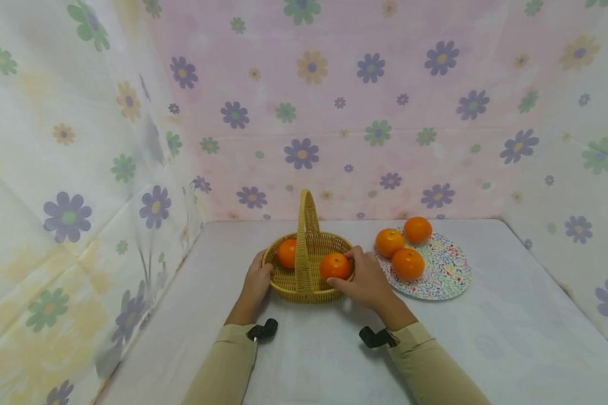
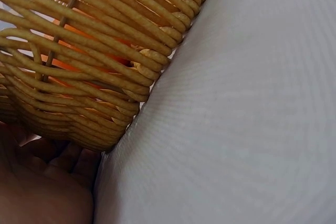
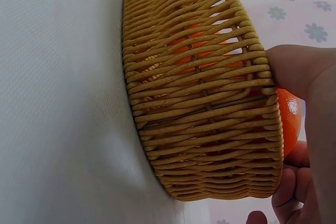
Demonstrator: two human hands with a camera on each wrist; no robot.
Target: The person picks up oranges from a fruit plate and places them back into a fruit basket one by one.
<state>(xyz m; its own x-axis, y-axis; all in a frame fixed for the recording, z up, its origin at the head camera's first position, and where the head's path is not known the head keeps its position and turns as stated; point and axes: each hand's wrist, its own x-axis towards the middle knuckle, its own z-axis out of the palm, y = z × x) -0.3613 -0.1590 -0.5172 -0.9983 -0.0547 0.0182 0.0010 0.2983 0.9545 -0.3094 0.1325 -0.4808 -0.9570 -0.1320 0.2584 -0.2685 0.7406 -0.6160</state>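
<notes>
A: What's on the table (image 1: 304,360)?
B: Basket (image 1: 311,296), w/ plate (image 1: 448,267) to its R.
A: Hands?
B: L hand (image 1: 257,281) grips basket's L rim. R hand (image 1: 367,279) pinches an orange (image 1: 334,265) in basket, R end.
A: Other oranges (image 1: 407,264)?
B: 1 in basket, L end; 3 on plate.

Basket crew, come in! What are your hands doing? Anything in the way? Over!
Left hand holding basket by its left side. Right hand gripping an orange inside. Second orange left of handle. Nothing visibly blocking either hand.
</notes>
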